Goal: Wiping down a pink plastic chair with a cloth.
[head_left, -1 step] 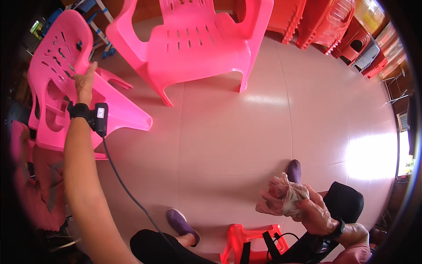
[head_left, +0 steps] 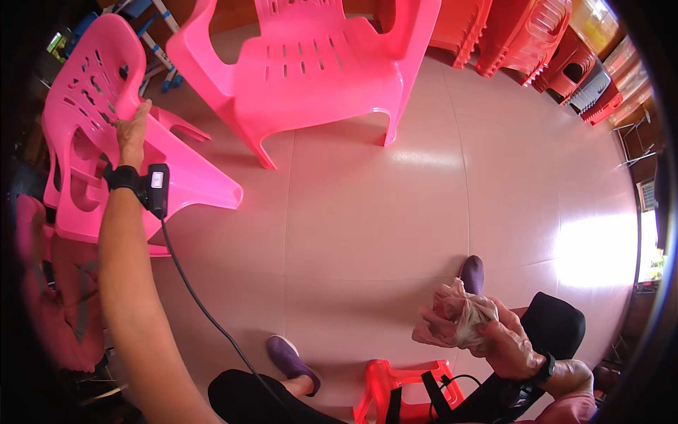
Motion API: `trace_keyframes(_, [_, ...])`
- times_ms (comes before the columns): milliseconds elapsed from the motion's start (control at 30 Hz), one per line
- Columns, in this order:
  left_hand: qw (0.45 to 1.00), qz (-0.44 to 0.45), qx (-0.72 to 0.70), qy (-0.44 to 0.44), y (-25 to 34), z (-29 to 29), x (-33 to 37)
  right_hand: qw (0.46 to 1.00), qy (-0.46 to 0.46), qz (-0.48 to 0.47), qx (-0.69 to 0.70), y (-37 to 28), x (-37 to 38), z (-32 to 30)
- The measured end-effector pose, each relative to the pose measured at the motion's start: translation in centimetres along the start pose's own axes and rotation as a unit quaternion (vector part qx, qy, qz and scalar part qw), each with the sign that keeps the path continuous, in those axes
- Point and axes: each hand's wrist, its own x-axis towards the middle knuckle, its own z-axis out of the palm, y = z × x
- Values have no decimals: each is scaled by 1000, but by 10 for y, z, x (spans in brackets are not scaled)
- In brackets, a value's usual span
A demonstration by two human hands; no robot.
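Observation:
My left hand (head_left: 132,134) is closed on the edge of a pink plastic armchair (head_left: 185,173) at the far left, near its armrest; some of its fingers are hidden by the hand itself. The chair is tipped over, with its slotted backrest toward the upper left. At the lower right, above my knee, my right hand (head_left: 510,343) grips a crumpled pale cloth (head_left: 459,314), bunched up and clear of the chairs. A second pink armchair (head_left: 318,92) stands upright at the far middle, apart from both hands.
Stacks of red plastic stools (head_left: 526,35) line the far right, beside a grey one (head_left: 592,88). A red stool (head_left: 381,378) is beneath me. A blue-and-white folding ladder (head_left: 159,42) stands behind the chairs. A black cable (head_left: 205,318) trails from my left wrist.
My left hand and the tipped chair have shifted very slightly to the left. My right hand and the cloth stay almost in place.

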Motion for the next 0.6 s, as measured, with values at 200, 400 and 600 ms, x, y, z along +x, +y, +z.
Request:
trace_keyframes(200, [995,-27,-51,-81,2,-12,-10,1000,-20,-8,16,1,-4,0])
trace_keyframes(400, [996,71,-52,-11,-22,-30,-60,1000,-25,-6,-8,5,-17,-14])
trace_keyframes(600, [996,82,19,10,-22,-63,-147,995,-37,-36,-83,3,-32,-18])
